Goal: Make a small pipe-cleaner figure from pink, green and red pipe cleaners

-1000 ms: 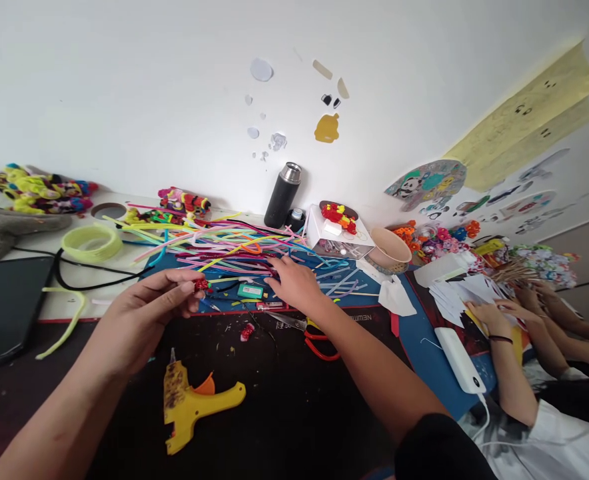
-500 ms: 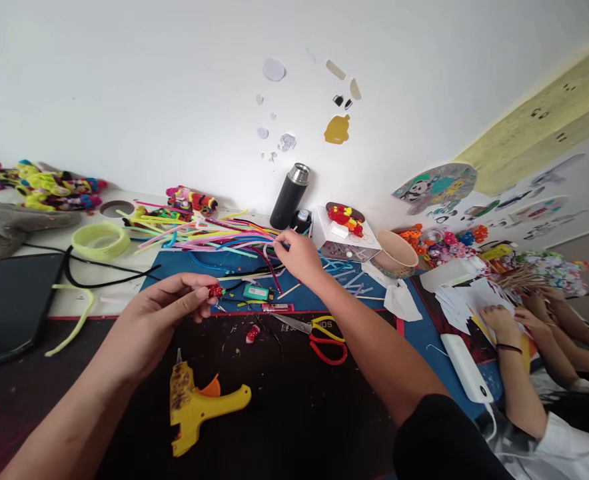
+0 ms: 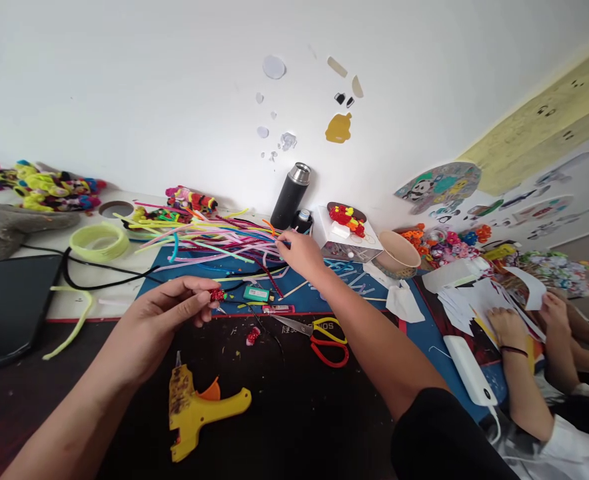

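Note:
My left hand [image 3: 162, 320] pinches a small red, glittery pipe-cleaner piece [image 3: 218, 295] with a bit of green at its end. Further off, my right hand [image 3: 302, 257] is closed at the right-hand ends of a loose pile of coloured pipe cleaners [image 3: 209, 241]. Its fingertips seem to grip a pipe cleaner there; which one is hard to make out. A second red glittery piece [image 3: 252, 335] lies on the dark mat. Scissors [image 3: 319, 339] with yellow and red handles rest below my right forearm. A yellow glue gun [image 3: 194, 410] lies nearest me.
Behind the pile stands a black flask [image 3: 290, 197]. A white box [image 3: 347, 230] with a red and yellow figure and a beige bowl [image 3: 398, 253] are to its right. On the left lie a phone [image 3: 17, 307] and a tape roll [image 3: 99, 241]. A co-worker's hands [image 3: 507, 327] handle paper at right.
My right hand has shifted slightly at the pile, and the pipe cleaners there lie differently, with an orange end now showing. My left hand barely moved. The co-worker has lifted a paper piece.

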{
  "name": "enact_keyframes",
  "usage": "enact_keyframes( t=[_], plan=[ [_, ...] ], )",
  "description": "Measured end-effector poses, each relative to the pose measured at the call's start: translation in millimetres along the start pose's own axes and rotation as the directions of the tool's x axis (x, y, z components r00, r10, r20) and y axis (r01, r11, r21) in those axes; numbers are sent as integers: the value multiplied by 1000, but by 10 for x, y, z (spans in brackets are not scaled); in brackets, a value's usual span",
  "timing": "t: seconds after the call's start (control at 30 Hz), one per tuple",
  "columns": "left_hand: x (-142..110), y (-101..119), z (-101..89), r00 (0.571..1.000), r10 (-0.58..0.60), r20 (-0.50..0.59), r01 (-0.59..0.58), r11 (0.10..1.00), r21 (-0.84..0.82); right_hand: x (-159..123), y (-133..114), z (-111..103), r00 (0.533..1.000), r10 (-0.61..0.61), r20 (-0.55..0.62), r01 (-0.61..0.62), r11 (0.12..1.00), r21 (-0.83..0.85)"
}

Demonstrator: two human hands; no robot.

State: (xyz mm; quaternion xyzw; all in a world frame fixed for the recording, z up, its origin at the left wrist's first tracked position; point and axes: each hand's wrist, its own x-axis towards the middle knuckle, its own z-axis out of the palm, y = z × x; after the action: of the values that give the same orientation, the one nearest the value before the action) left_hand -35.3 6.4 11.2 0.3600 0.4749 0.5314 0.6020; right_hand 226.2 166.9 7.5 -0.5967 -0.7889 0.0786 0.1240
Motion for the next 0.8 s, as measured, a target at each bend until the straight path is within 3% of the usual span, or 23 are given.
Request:
enact_keyframes(
  t=[0.2,0.43,0.8],
  plan=[
    [0,-3,-1,1000,-19,-2,19,999,32,-36,-27,19,995,-64,82,71,994,-83],
    [6,-11,-4,1000,-12,17,11,998,62,-105,-42,-77,996,-48,77,57,992,-114],
    [-5,-44,-29,999,-12,47,8,996,89,-346,48,-201,996,-6,-86,8,1000,28]
  ],
)
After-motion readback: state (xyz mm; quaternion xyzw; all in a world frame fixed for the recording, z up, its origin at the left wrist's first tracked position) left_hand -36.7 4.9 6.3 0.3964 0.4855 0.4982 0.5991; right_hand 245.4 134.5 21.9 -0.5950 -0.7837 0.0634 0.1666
